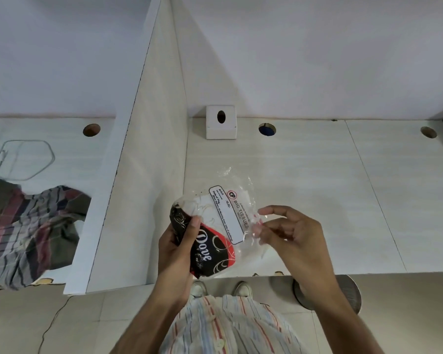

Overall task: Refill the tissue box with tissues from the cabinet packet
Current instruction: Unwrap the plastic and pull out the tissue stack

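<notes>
the tissue packet (215,226) is held above the near edge of the white tabletop (317,187), its long axis running from the black printed end near the person up to the crinkled clear end farther away. the left hand (175,249) wraps the black end, grip closed on it. the right hand (289,233) pinches the clear plastic at the side. the white tissue box (221,122) sits against the back wall, beside a white partition (143,175); what its oval slot holds cannot be told. a striped cloth (28,233) lies at the left.

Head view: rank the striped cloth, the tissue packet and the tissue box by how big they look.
1. striped cloth, largest.
2. tissue packet, held close to the camera, so it may look oversized.
3. tissue box, smallest, but farthest back.
</notes>
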